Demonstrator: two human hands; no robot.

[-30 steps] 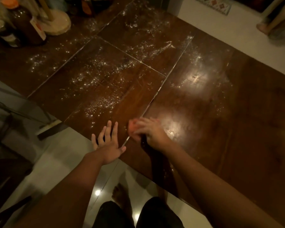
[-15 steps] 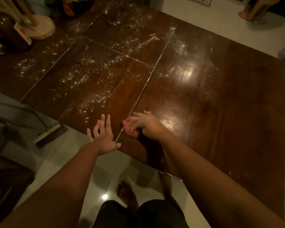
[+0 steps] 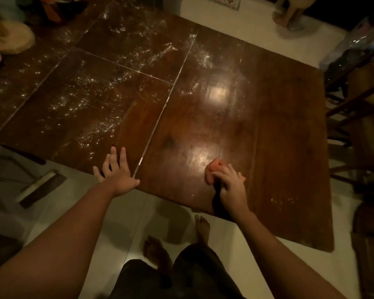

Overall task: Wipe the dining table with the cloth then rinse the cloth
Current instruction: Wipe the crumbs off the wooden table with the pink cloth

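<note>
Cloth (image 3: 212,168): small pink wad on the dining table (image 3: 285,126), close to the near edge and right of the centre seam. Judged soft, light and probably damp. It should bunch and slide easily on the glossy wood, so it is best taken from above, gathered under the palm. The right hand (image 3: 232,187) holds it that way, fingers curled over the top. The left hand (image 3: 117,172) lies flat at the table edge, fingers straight and spread, holding nothing. White specks (image 3: 91,108) cover the far left panels, not yet wiped.
</note>
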